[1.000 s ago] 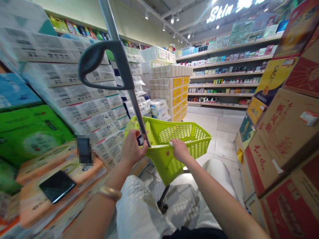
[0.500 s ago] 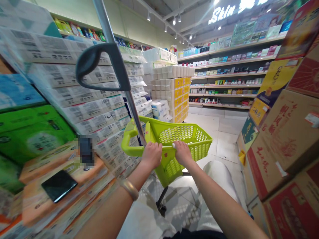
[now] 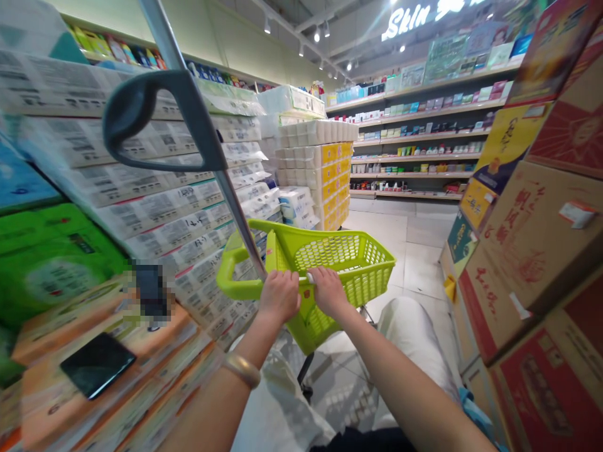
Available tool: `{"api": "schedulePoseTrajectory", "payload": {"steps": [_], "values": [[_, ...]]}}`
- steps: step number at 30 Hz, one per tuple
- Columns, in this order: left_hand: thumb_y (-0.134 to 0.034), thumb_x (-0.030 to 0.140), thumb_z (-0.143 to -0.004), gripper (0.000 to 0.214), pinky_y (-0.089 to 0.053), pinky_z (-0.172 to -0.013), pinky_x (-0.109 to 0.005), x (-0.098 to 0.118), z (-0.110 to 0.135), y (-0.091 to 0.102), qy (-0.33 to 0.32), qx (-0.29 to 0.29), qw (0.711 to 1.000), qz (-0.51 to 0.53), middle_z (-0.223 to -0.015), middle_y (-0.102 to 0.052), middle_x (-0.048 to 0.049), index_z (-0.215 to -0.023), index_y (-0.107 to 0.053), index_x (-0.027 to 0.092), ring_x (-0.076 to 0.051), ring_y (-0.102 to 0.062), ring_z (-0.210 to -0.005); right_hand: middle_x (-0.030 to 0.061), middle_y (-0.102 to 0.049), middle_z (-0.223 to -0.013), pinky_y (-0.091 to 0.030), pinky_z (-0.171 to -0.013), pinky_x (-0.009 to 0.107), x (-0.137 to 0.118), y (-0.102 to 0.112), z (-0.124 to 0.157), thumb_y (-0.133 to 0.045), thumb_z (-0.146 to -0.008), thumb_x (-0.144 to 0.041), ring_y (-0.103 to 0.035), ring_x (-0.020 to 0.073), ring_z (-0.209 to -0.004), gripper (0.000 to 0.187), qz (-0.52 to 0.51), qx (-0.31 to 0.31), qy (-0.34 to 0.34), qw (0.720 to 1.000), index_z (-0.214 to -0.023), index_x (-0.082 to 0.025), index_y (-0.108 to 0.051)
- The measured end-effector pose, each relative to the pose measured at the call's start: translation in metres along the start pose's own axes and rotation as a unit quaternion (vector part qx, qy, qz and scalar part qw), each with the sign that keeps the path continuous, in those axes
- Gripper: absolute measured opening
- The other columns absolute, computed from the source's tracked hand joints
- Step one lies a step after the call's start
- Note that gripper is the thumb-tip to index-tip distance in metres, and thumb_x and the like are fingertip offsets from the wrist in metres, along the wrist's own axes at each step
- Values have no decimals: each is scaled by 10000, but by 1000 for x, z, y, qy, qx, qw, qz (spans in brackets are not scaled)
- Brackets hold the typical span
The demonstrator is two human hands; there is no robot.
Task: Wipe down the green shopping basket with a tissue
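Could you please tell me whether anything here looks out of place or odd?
A dark flat thing, apparently a phone, lies loose on the orange packs stacked at the left, odd among shop goods. The left hand and right hand grip the green basket, apart from it.

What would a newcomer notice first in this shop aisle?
The lime-green basket at centre, with the left hand and right hand both gripping its near rim. Its grey loop handle on a metal pole looms upper left, and a black phone lies on orange packs at lower left.
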State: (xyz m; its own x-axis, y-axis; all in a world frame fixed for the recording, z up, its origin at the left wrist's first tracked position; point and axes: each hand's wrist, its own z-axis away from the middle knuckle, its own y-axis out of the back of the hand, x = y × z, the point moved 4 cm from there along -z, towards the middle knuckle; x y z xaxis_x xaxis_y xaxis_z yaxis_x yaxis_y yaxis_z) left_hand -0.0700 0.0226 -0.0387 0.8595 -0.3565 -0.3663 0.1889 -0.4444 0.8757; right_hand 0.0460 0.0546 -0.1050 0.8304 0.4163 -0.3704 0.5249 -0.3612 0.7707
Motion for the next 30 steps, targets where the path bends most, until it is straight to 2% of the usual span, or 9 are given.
{"api": "schedulePoseTrajectory", "payload": {"steps": [3,6,10,12,14,18,24,27,30], "values": [[-527,235,-751,200,-372,-776,-409,0,2,1,1,3,1000,6,-804,-631,-128,-886,-624,124,-293,-592,-805,79,-582,-999,-388,-901,366,38,1,9,-431,-764,-22,-498,217,-947,398,10,34,-38,999,-1092,-194,-577],[-526,247,-751,192,-372,-768,-410,2,2,2,4,3,1000,13,-799,-630,-128,-869,-623,130,-297,-593,-800,102,-518,-1095,-406,-952,407,54,-2,17,-411,-704,17,-487,224,-1019,524,-23,120,-77,989,-1160,-198,-558],[-517,261,-757,186,-369,-764,-411,6,2,5,8,2,1000,17,-788,-632,-128,-853,-615,135,-300,-595,-799,112,-458,-1152,-462,-936,398,31,-11,29,-368,-728,17,-510,211,-1051,645,-128,222,-62,965,-1327,-214,-427],[-510,262,-763,196,-365,-764,-408,8,2,6,5,3,1000,18,-794,-634,-127,-871,-610,133,-296,-596,-798,106,-490,-1149,-465,-955,401,9,-12,35,-371,-784,-10,-517,206,-1083,586,-178,245,-12,953,-1332,-216,-394],[-506,262,-766,209,-361,-762,-405,10,3,7,3,2,1000,20,-801,-633,-126,-897,-603,131,-293,-595,-800,91,-534,-1121,-456,-977,403,-8,-10,39,-393,-841,-53,-516,202,-1117,440,-209,264,34,941,-1244,-219,-453],[-504,250,-761,252,-356,-761,-402,13,5,9,-2,-7,1000,24,-823,-630,-127,-963,-585,123,-290,-588,-812,60,-593,-1013,-459,-941,380,-11,-5,48,-467,-877,-116,-544,192,-1028,210,-184,267,62,944,-1008,-221,-593],[-516,264,-741,342,-365,-794,-405,20,7,12,-17,-27,999,31,-880,-632,-131,-1041,-568,111,-292,-582,-857,80,-606,-1037,-462,-916,385,17,-2,59,-468,-852,-131,-537,206,-1015,263,-161,274,-19,948,-1034,-205,-642],[-516,256,-739,375,-364,-813,-410,24,7,13,-18,-26,999,38,-899,-638,-138,-1077,-566,102,-292,-583,-870,78,-617,-1034,-461,-921,383,1,-1,57,-462,-851,-130,-548,202,-1004,292,-178,257,-19,950,-1043,-217,-664],[-511,246,-747,393,-359,-833,-408,25,6,12,-15,-24,998,50,-931,-644,-149,-1105,-562,94,-288,-583,-898,82,-619,-1043,-469,-915,369,-21,0,52,-486,-851,-147,-556,199,-1004,293,-191,234,20,953,-1070,-216,-668]]}}
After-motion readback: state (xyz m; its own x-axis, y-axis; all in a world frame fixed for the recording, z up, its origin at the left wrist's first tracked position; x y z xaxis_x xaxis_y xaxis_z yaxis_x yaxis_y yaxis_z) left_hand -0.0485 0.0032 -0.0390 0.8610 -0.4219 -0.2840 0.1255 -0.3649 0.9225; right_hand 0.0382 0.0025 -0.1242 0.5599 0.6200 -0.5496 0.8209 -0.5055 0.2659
